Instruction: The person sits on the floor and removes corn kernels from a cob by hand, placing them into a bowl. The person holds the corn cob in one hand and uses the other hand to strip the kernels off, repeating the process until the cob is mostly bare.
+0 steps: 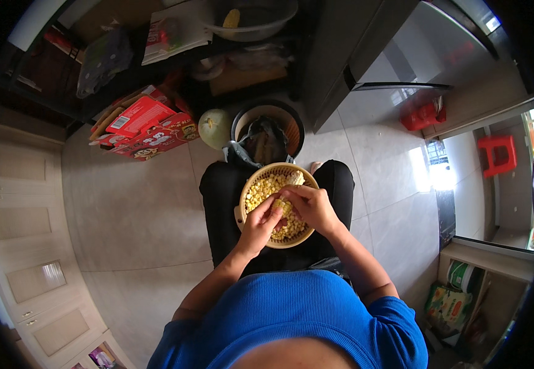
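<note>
A round tan plastic basket [243,200] rests on my lap, holding many loose yellow corn kernels [264,186]. Over it, my left hand [259,225] is closed around a yellow ear of corn [282,206]. My right hand [316,208] is closed on the same ear from the other side, its fingertips meeting those of the left. The fingers hide much of the ear. A pale corncob piece [295,178] shows at the basket's far right rim, just beyond my right hand.
Past my knees stands a round bin [298,126] with a dark bag in it. Beside it are a pale green melon [215,128] and a red carton [150,132]. A clear bowl [264,27] with corn sits on the dark shelf. A red stool [496,155] is far right.
</note>
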`<state>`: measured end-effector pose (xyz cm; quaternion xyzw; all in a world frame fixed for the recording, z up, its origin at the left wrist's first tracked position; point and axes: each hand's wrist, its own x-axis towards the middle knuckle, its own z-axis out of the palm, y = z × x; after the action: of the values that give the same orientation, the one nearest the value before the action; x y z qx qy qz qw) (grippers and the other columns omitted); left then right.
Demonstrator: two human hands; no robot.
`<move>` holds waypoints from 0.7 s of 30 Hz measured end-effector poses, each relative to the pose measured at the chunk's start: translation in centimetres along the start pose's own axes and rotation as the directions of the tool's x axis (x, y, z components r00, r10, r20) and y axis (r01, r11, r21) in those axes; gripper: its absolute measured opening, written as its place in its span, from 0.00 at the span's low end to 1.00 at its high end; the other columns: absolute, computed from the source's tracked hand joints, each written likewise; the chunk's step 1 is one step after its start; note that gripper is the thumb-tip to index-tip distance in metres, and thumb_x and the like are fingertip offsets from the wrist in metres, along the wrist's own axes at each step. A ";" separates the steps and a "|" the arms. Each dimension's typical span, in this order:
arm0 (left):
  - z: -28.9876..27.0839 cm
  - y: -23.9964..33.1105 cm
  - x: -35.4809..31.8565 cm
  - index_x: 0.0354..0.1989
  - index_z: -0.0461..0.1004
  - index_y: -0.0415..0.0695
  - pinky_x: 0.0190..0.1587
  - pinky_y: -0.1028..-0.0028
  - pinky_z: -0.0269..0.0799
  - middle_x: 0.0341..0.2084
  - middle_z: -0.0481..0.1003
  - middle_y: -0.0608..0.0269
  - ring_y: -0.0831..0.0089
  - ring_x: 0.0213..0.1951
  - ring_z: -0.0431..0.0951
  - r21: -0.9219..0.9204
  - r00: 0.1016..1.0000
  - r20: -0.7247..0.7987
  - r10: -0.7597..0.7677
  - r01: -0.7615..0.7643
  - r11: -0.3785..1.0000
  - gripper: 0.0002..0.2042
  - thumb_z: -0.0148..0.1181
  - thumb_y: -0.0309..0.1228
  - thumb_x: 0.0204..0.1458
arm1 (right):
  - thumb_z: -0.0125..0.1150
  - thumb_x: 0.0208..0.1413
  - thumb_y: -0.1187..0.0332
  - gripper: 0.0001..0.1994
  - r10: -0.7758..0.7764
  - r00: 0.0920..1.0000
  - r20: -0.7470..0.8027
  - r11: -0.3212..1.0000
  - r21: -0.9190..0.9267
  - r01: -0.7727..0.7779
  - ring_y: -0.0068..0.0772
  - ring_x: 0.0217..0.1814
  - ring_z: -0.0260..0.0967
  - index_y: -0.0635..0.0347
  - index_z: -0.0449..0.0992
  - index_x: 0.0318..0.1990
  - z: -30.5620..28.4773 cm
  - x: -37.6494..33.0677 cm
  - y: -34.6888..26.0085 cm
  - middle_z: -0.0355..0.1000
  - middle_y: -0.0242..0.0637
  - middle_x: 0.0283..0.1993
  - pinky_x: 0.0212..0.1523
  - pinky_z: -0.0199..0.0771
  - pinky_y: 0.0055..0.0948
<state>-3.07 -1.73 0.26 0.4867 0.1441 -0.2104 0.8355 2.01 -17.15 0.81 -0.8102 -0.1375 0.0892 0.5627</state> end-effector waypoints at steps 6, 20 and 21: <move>0.0 0.0 0.3 0.58 0.62 0.41 0.36 0.84 0.68 0.37 0.70 0.71 0.87 0.31 0.68 -0.001 0.999 -0.041 0.008 -0.008 1.000 0.19 0.49 0.29 0.59 | 0.56 0.56 0.70 0.09 -0.013 0.998 0.066 1.000 0.029 0.011 0.13 0.18 0.61 0.62 0.77 0.42 -1.4 0.1 -1.8 0.68 0.29 0.18 0.20 0.64 0.18; -2.6 1.3 0.5 0.58 0.60 0.38 0.35 0.80 0.66 0.38 0.68 0.65 0.77 0.32 0.70 -0.227 0.998 -0.021 0.057 -0.060 0.972 0.19 0.47 0.31 0.59 | 0.56 0.53 0.75 0.10 0.037 0.990 0.138 0.985 -0.174 -0.012 0.19 0.31 0.70 0.67 0.74 0.42 -1.4 -0.9 0.1 0.73 0.33 0.32 0.30 0.70 0.20; -2.7 1.3 0.3 0.58 0.60 0.38 0.36 0.80 0.66 0.38 0.69 0.65 0.78 0.32 0.70 -0.216 0.999 -0.023 0.044 -0.047 0.975 0.20 0.47 0.32 0.59 | 0.56 0.53 0.75 0.09 0.021 0.994 0.103 0.996 -0.085 -0.012 0.19 0.30 0.69 0.67 0.74 0.42 -1.3 -0.8 -0.2 0.73 0.33 0.31 0.29 0.70 0.20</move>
<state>-2.30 1.16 -0.17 0.3978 0.1626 -0.1699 0.8868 1.59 -18.45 1.45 -0.8286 -0.1636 0.1301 0.5193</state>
